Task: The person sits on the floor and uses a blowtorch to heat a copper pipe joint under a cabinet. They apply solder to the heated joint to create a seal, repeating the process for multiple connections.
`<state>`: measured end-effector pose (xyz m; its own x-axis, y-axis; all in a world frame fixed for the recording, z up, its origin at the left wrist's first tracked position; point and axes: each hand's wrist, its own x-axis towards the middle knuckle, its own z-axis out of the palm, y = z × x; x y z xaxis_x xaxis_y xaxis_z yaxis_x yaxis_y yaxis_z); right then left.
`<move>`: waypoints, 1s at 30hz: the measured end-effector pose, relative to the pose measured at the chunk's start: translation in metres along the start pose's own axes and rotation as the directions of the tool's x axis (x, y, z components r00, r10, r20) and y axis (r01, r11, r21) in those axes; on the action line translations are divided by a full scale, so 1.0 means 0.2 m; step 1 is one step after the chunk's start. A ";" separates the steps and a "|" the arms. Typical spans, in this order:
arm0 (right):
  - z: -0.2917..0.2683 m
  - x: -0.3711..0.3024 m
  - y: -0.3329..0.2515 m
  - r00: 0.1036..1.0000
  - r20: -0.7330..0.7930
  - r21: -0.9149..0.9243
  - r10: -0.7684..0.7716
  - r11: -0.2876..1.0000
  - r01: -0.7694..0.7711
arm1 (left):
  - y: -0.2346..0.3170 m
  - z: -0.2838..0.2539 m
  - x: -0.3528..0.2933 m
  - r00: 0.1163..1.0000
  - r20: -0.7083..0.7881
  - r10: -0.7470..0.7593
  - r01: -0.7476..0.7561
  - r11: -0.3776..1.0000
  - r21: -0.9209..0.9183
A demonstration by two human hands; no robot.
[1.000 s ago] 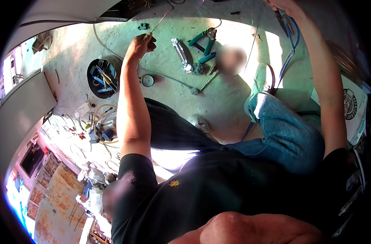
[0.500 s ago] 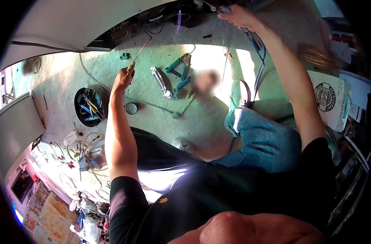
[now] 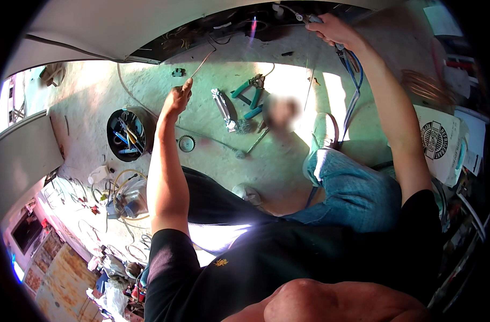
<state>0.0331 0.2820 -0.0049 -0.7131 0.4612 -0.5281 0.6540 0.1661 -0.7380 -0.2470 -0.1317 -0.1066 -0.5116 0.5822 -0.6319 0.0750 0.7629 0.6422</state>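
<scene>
My left hand (image 3: 179,99) is closed on a thin copper-coloured brazing rod (image 3: 204,63). The rod slants up toward the dark open base (image 3: 196,38) of a large pale appliance (image 3: 110,24). At the upper right, my right hand (image 3: 335,31) grips the handle of a gas torch (image 3: 314,20), with blue hoses (image 3: 357,88) hanging below it. A narrow pink and violet flame (image 3: 253,29) shows in front of the opening, apart from the rod's tip. The torch's tip is hard to make out against the dark interior.
On the concrete floor lie green-handled pliers (image 3: 249,92), a crumpled silver strip (image 3: 223,110) and a round cap (image 3: 186,143). A black bucket (image 3: 150,126) of tools stands left. Coiled copper tubing (image 3: 428,86) and a white box (image 3: 438,137) are at right. Cables clutter the lower left.
The whole view has shifted, so most things appear farther right. The flame looks pinker. Both hands keep their grips, and the rod still points at the opening.
</scene>
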 end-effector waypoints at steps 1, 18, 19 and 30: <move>-0.01 0.00 0.01 1.000 0.017 0.004 0.005 1.000 -0.005 | 0.01 0.00 0.00 1.000 -0.015 0.007 -0.006 0.999 0.036; -0.01 0.04 0.06 0.999 -0.011 0.010 -0.046 0.999 0.046 | 0.03 -0.01 0.01 0.999 -0.036 -0.022 0.025 0.997 0.079; -0.01 0.05 0.06 0.999 -0.004 0.016 -0.051 0.999 0.051 | 0.03 -0.02 0.01 0.999 -0.030 -0.020 0.022 0.996 0.084; -0.01 0.10 0.09 0.999 -0.035 -0.075 0.012 0.997 -0.015 | 0.06 -0.02 -0.01 1.000 -0.004 -0.023 0.023 0.999 0.036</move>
<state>0.0322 0.2959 -0.0279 -0.6957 0.4938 -0.5217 0.6815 0.2240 -0.6967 -0.2486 -0.1246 -0.0965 -0.5170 0.5636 -0.6443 0.0944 0.7856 0.6115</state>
